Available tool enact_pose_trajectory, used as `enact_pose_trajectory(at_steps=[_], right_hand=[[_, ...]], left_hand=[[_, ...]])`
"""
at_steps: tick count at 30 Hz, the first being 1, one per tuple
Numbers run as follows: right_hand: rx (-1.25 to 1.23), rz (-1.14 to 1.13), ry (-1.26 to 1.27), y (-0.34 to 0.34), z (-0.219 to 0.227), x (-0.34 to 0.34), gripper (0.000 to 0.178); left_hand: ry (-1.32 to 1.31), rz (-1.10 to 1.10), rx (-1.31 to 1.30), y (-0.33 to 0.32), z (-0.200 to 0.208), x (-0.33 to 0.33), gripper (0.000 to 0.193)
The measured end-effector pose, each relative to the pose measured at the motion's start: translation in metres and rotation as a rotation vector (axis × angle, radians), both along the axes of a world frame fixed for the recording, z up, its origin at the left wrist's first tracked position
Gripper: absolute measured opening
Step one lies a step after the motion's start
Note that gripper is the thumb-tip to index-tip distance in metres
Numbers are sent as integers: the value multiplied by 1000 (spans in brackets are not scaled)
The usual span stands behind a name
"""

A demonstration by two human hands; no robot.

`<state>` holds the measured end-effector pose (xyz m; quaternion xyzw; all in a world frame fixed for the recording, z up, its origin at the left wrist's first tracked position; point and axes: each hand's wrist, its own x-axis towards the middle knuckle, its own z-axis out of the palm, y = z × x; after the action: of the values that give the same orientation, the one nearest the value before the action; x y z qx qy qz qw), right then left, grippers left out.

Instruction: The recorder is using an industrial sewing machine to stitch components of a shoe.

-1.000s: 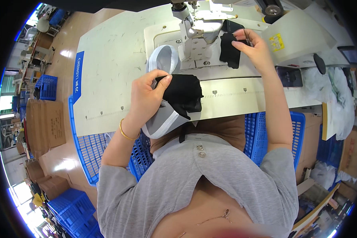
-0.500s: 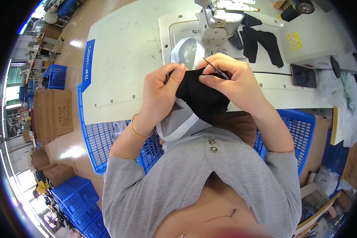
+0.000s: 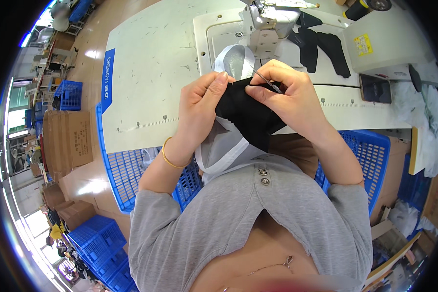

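Note:
A piece of black fabric [image 3: 250, 109] is stretched between my two hands in front of the sewing machine [image 3: 265, 36]. My left hand [image 3: 203, 100] pinches its upper left edge between thumb and fingers. With thumb and forefinger, my right hand [image 3: 289, 95] grips the upper right edge. That same hand also keeps a slim pointed metal tool [image 3: 264, 78] against the fingers; its exact kind is unclear. White-and-grey sheer fabric [image 3: 219, 151] hangs beneath the black piece toward my lap, and a white-edged loop [image 3: 234, 61] of similar cloth lies behind my hands by the machine.
Black cut pieces [image 3: 332, 53] lie right of the machine head, with a phone [image 3: 375, 88] nearer the table's right side. Blue baskets [image 3: 124, 180] stand under the white table's front edge [image 3: 151, 138]. A cardboard box [image 3: 68, 143] sits on the floor at left.
Both hands have risen slightly, still holding the black fabric. Its lower part now hangs in a different fold, and the pointed tool has tilted a little. The whole view has shifted slightly.

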<state>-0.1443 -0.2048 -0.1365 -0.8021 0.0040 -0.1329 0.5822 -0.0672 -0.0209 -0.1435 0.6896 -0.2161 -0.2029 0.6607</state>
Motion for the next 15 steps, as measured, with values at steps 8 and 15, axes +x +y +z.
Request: enact_pose_trajectory(at_steps=[8,15], right_hand=[[43,-41,32,1,0,1,12],[32,-45,43,1,0,-1,15]], left_hand=[[122,-49,-53,0,5,2,27],[78,-46,-6,1,5,1,18]])
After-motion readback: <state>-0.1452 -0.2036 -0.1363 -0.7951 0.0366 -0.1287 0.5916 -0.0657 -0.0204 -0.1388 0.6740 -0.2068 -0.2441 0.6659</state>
